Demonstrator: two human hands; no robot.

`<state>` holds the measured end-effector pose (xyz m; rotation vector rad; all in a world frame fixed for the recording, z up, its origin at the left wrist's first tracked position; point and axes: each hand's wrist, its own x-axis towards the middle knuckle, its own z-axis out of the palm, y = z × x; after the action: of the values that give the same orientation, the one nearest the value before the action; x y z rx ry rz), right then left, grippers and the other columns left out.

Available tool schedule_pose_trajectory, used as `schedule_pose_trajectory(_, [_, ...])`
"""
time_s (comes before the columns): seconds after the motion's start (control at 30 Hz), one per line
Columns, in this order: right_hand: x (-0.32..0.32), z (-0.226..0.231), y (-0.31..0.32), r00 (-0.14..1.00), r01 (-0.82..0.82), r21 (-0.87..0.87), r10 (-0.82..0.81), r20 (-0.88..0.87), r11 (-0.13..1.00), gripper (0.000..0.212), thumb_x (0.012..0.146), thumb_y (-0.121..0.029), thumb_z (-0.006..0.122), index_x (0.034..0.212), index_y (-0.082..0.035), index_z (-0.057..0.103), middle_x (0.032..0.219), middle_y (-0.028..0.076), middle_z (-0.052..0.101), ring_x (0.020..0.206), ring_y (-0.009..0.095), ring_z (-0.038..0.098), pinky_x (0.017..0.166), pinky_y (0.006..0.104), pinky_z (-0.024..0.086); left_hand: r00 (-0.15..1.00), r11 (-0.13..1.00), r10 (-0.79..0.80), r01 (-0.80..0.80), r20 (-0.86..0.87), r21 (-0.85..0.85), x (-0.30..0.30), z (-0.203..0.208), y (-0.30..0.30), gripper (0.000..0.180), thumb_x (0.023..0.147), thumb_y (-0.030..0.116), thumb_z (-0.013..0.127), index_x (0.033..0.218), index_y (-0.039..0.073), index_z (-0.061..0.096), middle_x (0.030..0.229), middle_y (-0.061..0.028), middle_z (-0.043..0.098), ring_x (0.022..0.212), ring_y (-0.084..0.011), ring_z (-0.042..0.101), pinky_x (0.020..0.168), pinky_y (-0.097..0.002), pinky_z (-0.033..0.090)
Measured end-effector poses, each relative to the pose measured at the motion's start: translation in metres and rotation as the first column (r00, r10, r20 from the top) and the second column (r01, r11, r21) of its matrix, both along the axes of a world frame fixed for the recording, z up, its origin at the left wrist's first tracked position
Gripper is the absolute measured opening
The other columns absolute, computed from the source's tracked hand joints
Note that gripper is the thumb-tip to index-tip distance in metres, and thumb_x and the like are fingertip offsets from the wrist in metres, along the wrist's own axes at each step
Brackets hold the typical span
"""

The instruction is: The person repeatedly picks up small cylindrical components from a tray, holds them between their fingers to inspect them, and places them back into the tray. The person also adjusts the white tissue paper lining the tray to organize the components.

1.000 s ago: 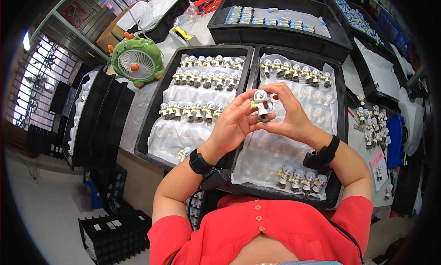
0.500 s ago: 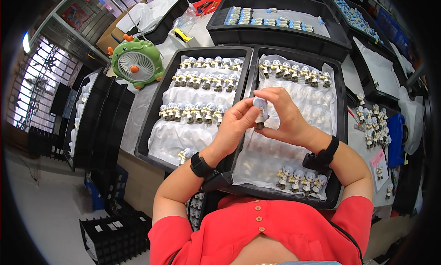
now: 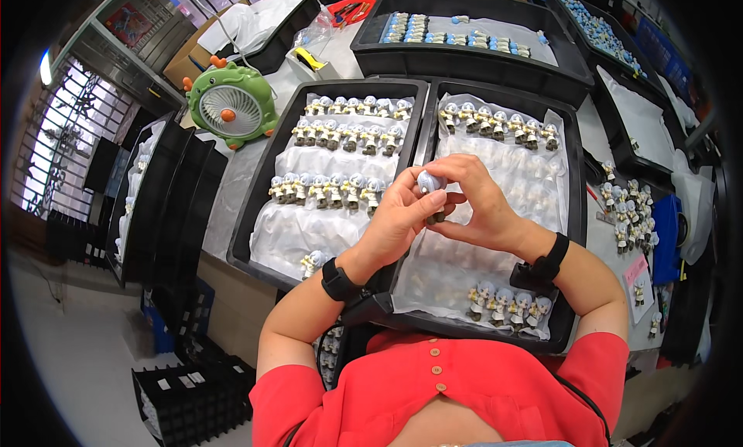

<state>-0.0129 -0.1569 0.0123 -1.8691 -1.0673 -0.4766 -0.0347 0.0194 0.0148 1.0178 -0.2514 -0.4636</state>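
Observation:
A small figurine (image 3: 429, 182) with a pale blue-grey head and dark feet is held upright between my hands, over the right-hand tray. My left hand (image 3: 404, 211) pinches its body, the thumb lying across the front. My right hand (image 3: 486, 203) curves around the other side, fingertips at the head and thumb by the feet. Fingers hide most of its body. Beneath, the right black tray (image 3: 576, 168) has white tissue with figurines in a far row and a short near row (image 3: 508, 304). The left black tray (image 3: 241, 234) carries several rows of similar figurines (image 3: 329, 190).
A green animal-shaped fan (image 3: 232, 105) stands left of the trays. Behind is a long black tray (image 3: 472, 69) of blue-and-white pieces. Loose figurines (image 3: 633, 211) cluster at right, beside a blue bin (image 3: 667, 238). Stacked black trays (image 3: 166, 207) stand at far left.
The figurine has turned in my fingers, so its rounded head now faces up more. My left thumb has shifted across its body. Both forearms stay nearly in place.

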Motion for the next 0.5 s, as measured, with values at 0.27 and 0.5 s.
schedule_pose_trajectory(0.27, [-0.0018, 0.0052, -0.0021, 0.997, 0.022, 0.05, -0.018, -0.07, 0.999, 0.073, 0.059, -0.009, 0.082, 0.123, -0.006, 0.048, 0.115, 0.012, 0.047, 0.105, 0.026, 0.048, 0.081, 0.0314, 0.051, 0.991, 0.985, -0.132, 0.13, -0.004, -0.112, 0.0054, 0.0011, 0.0037, 0.053, 0.094, 0.033, 0.053, 0.132, 0.001, 0.037, 0.125, -0.0102, 0.049, 0.111, -0.026, 0.054, 0.093, -0.0391, 0.047])
schedule_pose_trajectory(0.5, [0.002, 0.0032, -0.0025, 0.997, 0.066, 0.023, -0.067, 0.046, 0.998, 0.072, 0.059, -0.011, 0.083, 0.122, -0.006, 0.048, 0.116, 0.012, 0.048, 0.106, 0.028, 0.047, 0.082, 0.0322, 0.05, 0.991, 0.989, -0.108, 0.116, 0.085, -0.096, 0.0037, 0.005, 0.0001, 0.045, 0.097, 0.032, 0.045, 0.132, 0.004, 0.039, 0.123, -0.0074, 0.051, 0.111, -0.0241, 0.055, 0.091, -0.0372, 0.048])
